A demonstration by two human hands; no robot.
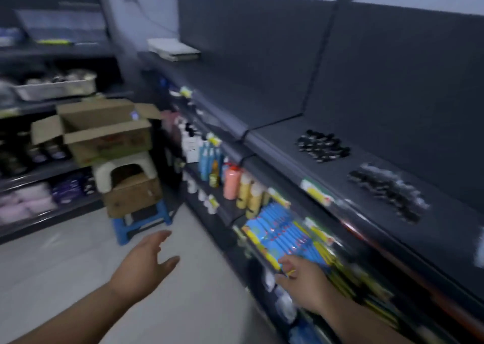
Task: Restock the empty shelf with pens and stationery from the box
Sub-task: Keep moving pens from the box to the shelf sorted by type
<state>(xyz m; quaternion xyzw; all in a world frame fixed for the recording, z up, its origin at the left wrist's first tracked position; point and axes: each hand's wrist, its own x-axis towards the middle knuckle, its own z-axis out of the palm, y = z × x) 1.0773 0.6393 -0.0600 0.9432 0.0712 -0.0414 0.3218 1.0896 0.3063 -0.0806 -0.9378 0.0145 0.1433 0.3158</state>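
The frame is blurred by motion. An open cardboard box (pixel 104 129) stands on a white stool at the left, across the aisle. My left hand (pixel 146 262) hovers over the floor with fingers spread and holds nothing. My right hand (pixel 301 283) is low at the right, in front of the blue and yellow packets (pixel 282 233) on a lower shelf; its fingers look relaxed. On the dark top shelf (pixel 301 144) lie two small piles of dark pens or pen-like items, one pile (pixel 322 146) further back and another pile (pixel 387 192) nearer.
A second cardboard box (pixel 133 194) sits on a blue stool (pixel 138 223) under the white stool (pixel 123 168). Bottles (pixel 235 184) fill the middle shelf. White packs (pixel 172 48) lie at the top shelf's far end. Stocked shelves line the left wall.
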